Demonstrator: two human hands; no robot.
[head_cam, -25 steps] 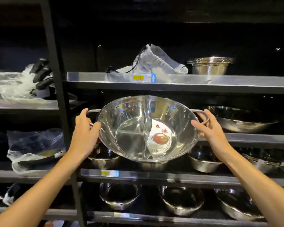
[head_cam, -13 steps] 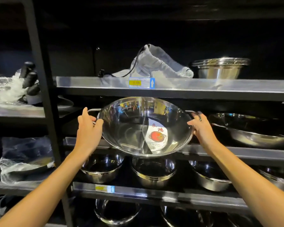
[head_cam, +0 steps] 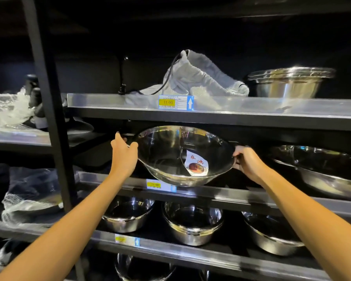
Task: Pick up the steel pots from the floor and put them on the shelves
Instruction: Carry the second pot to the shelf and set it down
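A wide steel pot [head_cam: 166, 157] with a centre divider and a paper label inside is held tilted toward me. It sits partly inside the middle shelf [head_cam: 221, 192], its lower rim over the shelf's front edge. My left hand [head_cam: 123, 157] grips its left handle and my right hand [head_cam: 246, 162] grips its right handle. Another wide steel pot [head_cam: 322, 169] rests on the same shelf to the right.
The upper shelf [head_cam: 251, 108] carries a grey cloth bag [head_cam: 196, 78] and a stack of steel bowls [head_cam: 288, 82]. Three steel pots [head_cam: 192, 222] stand on the shelf below. A black upright post [head_cam: 49, 110] divides off a left bay with plastic-wrapped items [head_cam: 28, 195].
Both hands have pushed the divided pot forward and up into the middle shelf space, under the upper shelf. The view has moved closer to the shelves.
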